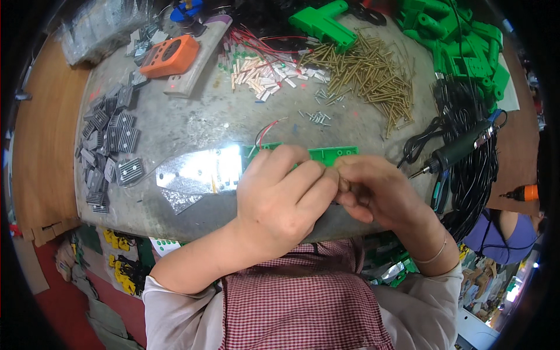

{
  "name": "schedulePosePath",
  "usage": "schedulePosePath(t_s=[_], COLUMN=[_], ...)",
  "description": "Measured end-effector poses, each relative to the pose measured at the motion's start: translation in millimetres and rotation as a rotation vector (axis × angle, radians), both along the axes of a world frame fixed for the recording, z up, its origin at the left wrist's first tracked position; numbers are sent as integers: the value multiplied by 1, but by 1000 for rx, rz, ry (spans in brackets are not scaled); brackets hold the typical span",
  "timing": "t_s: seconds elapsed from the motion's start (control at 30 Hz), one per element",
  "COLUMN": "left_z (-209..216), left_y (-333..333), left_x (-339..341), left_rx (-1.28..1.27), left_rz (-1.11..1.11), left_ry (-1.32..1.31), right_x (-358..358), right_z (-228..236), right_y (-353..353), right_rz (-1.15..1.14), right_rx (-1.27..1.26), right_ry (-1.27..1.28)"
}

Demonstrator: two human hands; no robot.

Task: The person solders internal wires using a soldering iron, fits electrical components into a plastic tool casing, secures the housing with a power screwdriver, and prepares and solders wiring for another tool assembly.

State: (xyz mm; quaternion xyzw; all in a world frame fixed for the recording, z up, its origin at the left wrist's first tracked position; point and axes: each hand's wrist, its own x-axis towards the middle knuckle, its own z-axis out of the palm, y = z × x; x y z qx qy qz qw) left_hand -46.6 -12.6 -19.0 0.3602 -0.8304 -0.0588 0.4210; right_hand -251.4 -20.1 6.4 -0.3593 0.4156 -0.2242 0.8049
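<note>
Both of my hands meet at the near side of the bench, over a green plastic housing [333, 153]. My left hand [280, 201] covers the middle of the housing, its fingers curled toward the right hand. Thumb and fingers of my right hand [373, 184] are pinched together at the left fingertips; whatever lies between them is hidden. From the housing's left end a shiny metal blade-shaped plate [198, 170] extends to the left. Thin red and white wires [266, 132] rise just beyond my left knuckles.
Finned grey metal blocks [105, 137] lie left, an orange multimeter [170, 56] behind them. Long brass-coloured screws [370, 73], white connectors [262, 76] and small silver screws [318, 118] lie beyond my hands. Green housings [461, 41], black cables [469, 181] and a dark screwdriver-like tool [458, 149] occupy the right.
</note>
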Motion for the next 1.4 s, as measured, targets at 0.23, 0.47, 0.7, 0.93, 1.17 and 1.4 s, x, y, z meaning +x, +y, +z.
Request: schedulePosePath(t_s=[0.23, 0.47, 0.7, 0.93, 1.17, 1.4], left_z=[3, -1, 4, 4, 2, 21], left_y=[-8, -5, -7, -7, -2, -15], left_x=[4, 2, 1, 4, 6, 55], left_rx=[285, 206, 286, 272, 282, 299], left_rz=[-84, -57, -76, -52, -35, -12], left_ry=[134, 116, 167, 115, 115, 220], right_x=[14, -8, 11, 0, 9, -16], right_z=[-10, -14, -11, -4, -17, 4], right_y=[10, -2, 15, 14, 10, -1], right_rz=[-64, 18, -100, -97, -61, -171], right_rx=[-1532, 53, -1566, -301, -1409, -888], right_ry=[796, -170, 822, 167, 709, 577])
